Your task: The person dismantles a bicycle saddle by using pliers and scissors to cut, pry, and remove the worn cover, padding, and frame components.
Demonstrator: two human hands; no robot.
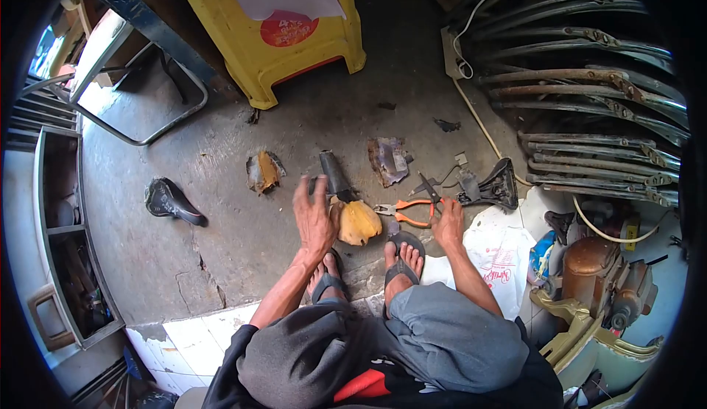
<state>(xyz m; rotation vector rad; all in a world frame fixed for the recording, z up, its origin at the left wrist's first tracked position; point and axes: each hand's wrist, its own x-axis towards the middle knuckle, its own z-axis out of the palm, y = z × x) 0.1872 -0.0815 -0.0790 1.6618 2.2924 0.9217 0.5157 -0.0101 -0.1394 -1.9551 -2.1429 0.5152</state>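
My left hand [315, 216] is at the left edge of a yellow foam piece [359, 223], its fingers apart and pointing forward. A dark curved piece [335, 173] lies just beyond the foam. My right hand [448, 223] is low over the floor, at the handle ends of orange-handled pliers [414, 204] and dark-bladed scissors [427, 187]; its fingers are bent, and what they hold cannot be made out. Scraps with foam [263, 172] and a torn cover piece [389, 160] lie farther forward. A black bicycle saddle [173, 201] rests at the left.
A yellow stool [276, 41] stands ahead. Metal frames [589, 92] are stacked at the right, with a cable [475, 114] beside them. A black saddle base [501, 186], a white plastic bag [501, 258] and a brown machine [595, 269] are nearer. A cabinet [81, 232] is at the left.
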